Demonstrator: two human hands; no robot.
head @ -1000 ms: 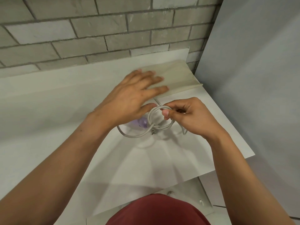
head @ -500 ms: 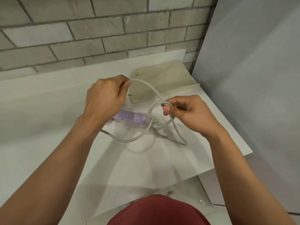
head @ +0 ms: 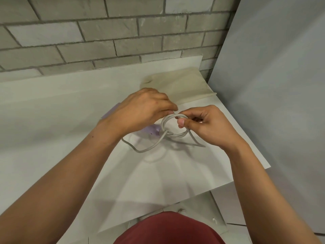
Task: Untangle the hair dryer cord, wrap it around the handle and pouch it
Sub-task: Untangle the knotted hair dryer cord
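Observation:
A lilac hair dryer lies on the white table, mostly hidden under my left hand. Its pale grey cord forms a knotted double loop between my hands and trails in slack bends onto the table. My left hand's fingertips pinch the cord at the top of the loop. My right hand holds the loop's right side, fingers curled round it and thumb forward. A beige cloth pouch lies flat behind both hands.
A grey brick wall runs along the back and a plain grey panel closes the right side. The table's right edge drops off near my right wrist. My red shirt shows at the bottom.
My left hand, which had lifted a cord strand up and left, has come back right and down to the loop held by my right hand. The right hand has barely moved.

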